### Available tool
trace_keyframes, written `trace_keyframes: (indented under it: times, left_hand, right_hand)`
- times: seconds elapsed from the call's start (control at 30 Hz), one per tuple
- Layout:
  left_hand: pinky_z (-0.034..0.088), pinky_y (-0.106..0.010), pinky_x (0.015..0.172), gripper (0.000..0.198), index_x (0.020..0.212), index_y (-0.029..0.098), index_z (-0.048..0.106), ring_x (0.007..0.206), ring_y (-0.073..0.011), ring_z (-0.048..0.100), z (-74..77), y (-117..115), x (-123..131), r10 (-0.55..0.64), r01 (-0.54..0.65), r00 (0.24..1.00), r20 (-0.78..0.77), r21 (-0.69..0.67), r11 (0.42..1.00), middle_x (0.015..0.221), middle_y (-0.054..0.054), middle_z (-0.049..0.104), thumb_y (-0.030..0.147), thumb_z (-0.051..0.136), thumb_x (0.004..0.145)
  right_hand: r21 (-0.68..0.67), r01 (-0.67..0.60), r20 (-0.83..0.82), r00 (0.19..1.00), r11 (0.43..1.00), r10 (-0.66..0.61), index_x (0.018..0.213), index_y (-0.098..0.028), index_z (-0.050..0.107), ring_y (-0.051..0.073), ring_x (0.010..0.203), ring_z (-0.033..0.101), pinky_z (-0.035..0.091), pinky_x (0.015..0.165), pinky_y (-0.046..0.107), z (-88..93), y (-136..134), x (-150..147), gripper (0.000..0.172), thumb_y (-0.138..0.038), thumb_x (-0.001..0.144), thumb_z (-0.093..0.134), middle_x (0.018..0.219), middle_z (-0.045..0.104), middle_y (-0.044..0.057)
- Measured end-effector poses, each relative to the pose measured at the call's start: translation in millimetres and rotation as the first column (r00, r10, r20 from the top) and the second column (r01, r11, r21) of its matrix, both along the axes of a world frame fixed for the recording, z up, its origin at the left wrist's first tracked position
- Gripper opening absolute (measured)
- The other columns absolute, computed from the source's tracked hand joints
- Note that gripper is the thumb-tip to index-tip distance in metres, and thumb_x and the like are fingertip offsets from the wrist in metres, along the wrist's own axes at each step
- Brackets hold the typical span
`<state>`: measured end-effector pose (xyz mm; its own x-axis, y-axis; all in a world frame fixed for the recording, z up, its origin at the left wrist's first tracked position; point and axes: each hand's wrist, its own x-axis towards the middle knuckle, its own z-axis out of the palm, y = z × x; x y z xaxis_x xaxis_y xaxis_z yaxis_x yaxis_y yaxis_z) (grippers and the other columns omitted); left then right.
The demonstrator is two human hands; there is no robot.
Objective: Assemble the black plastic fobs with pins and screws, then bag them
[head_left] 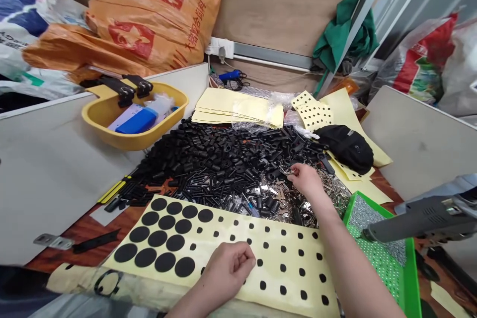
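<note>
My left hand (233, 266) is closed, thumb against curled fingers, over a yellow backing sheet (238, 243). Whatever it may hold is hidden. The sheet carries large black round pads (165, 262) on its left part and small black dots on the rest. Farther out, my right hand (304, 179) pinches a small silvery metal piece (286, 171) at the edge of the parts heap. Beneath and around that hand lie many loose metal pieces (286, 196). Black plastic parts (223, 156) are heaped to its left and behind.
A yellow bin (136, 141) hangs on the left partition. At right, a green perforated tray (385, 253) holds grey granules, with a grey power tool (417, 218) reaching over it. Yellow sheets (238, 107) and a black cloth item (346, 148) lie behind the heap.
</note>
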<state>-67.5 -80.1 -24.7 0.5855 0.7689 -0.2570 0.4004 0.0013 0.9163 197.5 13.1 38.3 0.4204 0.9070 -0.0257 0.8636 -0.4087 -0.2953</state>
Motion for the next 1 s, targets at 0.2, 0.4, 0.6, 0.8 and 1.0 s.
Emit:
trace_keyframes:
  times: [0.2, 0.4, 0.6, 0.8, 1.0]
  left_hand:
    - [0.027, -0.019, 0.042, 0.017, 0.072, 0.015, 0.058, 0.046, -0.0081, 0.035, 1.1, 1, -3, 0.053, -0.040, 0.995, 0.081, -0.149, 0.988, 0.054, 0.006, 0.042, 0.030, 0.053, 0.076]
    - [0.039, -0.020, 0.039, 0.019, 0.078, 0.015, 0.061, 0.044, -0.0091, 0.047, 40.7, 27, 3, 0.023, -0.018, 0.997, 0.068, -0.064, 0.998, 0.061, 0.003, 0.053, 0.032, 0.051, 0.079]
    - [0.046, -0.024, 0.058, 0.016, 0.074, 0.017, 0.067, 0.060, -0.0149, 0.060, 65.4, 95, 52, 0.088, -0.049, 0.993, -0.081, 0.399, 0.916, 0.067, -0.002, 0.066, 0.016, 0.052, 0.077]
    - [0.048, -0.031, 0.079, 0.024, 0.077, 0.018, 0.070, 0.085, -0.0213, 0.064, 58.0, 153, 105, 0.223, -0.083, 0.958, -0.178, 0.575, 0.814, 0.086, -0.006, 0.071, 0.005, 0.051, 0.074]
    - [0.049, -0.028, 0.073, 0.024, 0.084, 0.017, 0.072, 0.077, -0.0188, 0.065, 55.2, 166, 134, 0.206, -0.035, 0.955, -0.212, 0.611, 0.791, 0.081, -0.004, 0.072, 0.008, 0.051, 0.077]
  right_hand:
    - [0.123, -0.040, -0.089, 0.995, 0.992, 0.051, 0.091, -0.016, 0.065, 0.015, 0.080, 0.063, 0.052, 0.077, 0.034, 1.4, -6, -2, 0.016, -0.031, 0.087, 0.061, 0.091, 0.067, 0.003]
    - [0.374, 0.140, -0.307, 0.951, 0.917, -0.020, 0.071, -0.019, 0.071, 0.019, 0.060, 0.063, 0.049, 0.064, 0.033, 2.8, -38, 10, 0.010, -0.027, 0.067, 0.067, 0.063, 0.070, 0.003]
    - [0.440, 0.312, -0.606, 0.795, 0.842, 0.022, 0.076, -0.017, 0.071, 0.019, 0.054, 0.065, 0.055, 0.057, 0.034, 3.1, -55, -4, 0.024, -0.038, 0.064, 0.068, 0.065, 0.071, 0.005]
    - [0.470, 0.438, -0.768, 0.631, 0.767, 0.110, 0.072, -0.016, 0.067, 0.018, 0.054, 0.063, 0.055, 0.052, 0.031, -2.7, -66, -16, 0.034, -0.046, 0.058, 0.073, 0.060, 0.067, 0.005]
    - [0.497, 0.561, -0.821, 0.550, 0.662, 0.151, 0.077, -0.015, 0.067, 0.012, 0.053, 0.059, 0.052, 0.049, 0.024, 0.4, -77, -9, 0.032, -0.042, 0.062, 0.076, 0.062, 0.065, 0.001]
